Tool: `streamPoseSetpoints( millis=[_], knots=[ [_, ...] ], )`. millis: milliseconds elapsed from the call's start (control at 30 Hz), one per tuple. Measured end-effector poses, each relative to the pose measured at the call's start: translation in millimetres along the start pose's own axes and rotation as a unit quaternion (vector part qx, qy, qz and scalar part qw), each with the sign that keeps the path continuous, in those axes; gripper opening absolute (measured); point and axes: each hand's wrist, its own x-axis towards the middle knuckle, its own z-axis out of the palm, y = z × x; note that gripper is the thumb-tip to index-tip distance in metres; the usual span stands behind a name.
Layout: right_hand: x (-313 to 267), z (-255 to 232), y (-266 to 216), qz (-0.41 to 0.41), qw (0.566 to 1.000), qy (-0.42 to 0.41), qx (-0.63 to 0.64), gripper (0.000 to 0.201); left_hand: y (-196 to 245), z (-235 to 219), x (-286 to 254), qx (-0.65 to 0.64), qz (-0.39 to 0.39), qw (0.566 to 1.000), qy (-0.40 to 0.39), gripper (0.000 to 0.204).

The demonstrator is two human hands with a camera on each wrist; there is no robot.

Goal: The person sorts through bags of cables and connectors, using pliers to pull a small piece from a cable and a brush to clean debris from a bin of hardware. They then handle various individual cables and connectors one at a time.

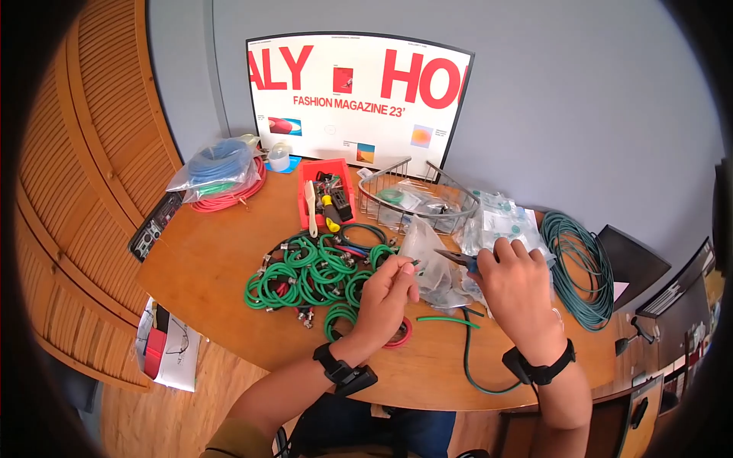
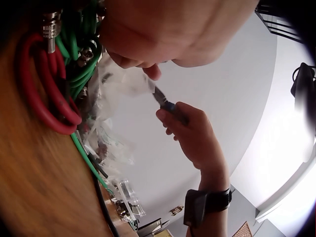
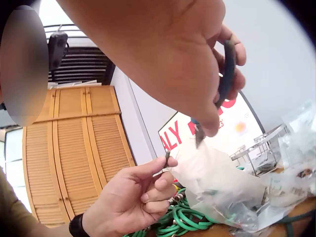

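My left hand (image 1: 382, 298) pinches a small dark piece (image 3: 168, 155) between thumb and fingertips; it looks like a short cable end, mostly hidden by the fingers. In my right hand (image 1: 521, 298) I grip blue-handled pliers (image 1: 456, 258), whose pointed metal nose aims left toward that piece, a short distance apart. Both hands are raised over the table. Behind them stands a crumpled clear plastic bag (image 1: 421, 248). Under and left of my left hand lies a heap of coiled green cables (image 1: 305, 275) with metal connectors.
A red bin (image 1: 304, 206) holds tools, with a yellow-and-black screwdriver (image 1: 330, 214) over its edge. Beyond the bag is a wire basket (image 1: 370, 200). A large dark green cable coil (image 1: 565, 282) lies right. A cut green length (image 1: 443, 320) and black cable (image 1: 467, 359) lie nearest me.
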Motion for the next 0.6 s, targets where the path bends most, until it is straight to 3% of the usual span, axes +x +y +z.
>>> streamPoseSetpoints(
  millis=[67,100,167,200,300,433,600],
  knots=[
    [-7.0,4.5,-2.1,0.051,0.981,0.082,0.165,0.019,5.9,1.4,-1.9,-0.028,0.002,0.999,-0.019,0.022],
    [-12.8,7.4,-5.5,0.054,0.981,0.082,0.167,0.019,9.6,2.0,-4.4,-0.049,-0.009,0.998,-0.032,0.023],
    [-25.7,15.2,-13.8,0.139,0.918,0.09,0.36,0.024,14.9,4.1,-7.8,-0.066,-0.022,0.997,-0.044,0.025],
    [-30.5,23.8,-14.1,0.137,0.894,0.096,0.415,0.025,16.4,4.9,-9.2,-0.097,-0.025,0.993,-0.059,0.023],
    [-45.3,44.4,-22.7,0.149,0.858,0.107,0.48,0.026,17.3,6.3,-12.1,-0.137,-0.04,0.987,-0.076,0.022],
    [-57.4,62.1,-17.2,0.149,0.84,0.123,0.506,0.028,13.4,7.0,-13.2,-0.163,-0.04,0.983,-0.076,0.021],
    [-63.7,63.3,-8.1,0.127,0.864,0.118,0.472,0.029,17.6,6.8,-14.6,-0.13,-0.041,0.988,-0.078,0.02]
  ],
)
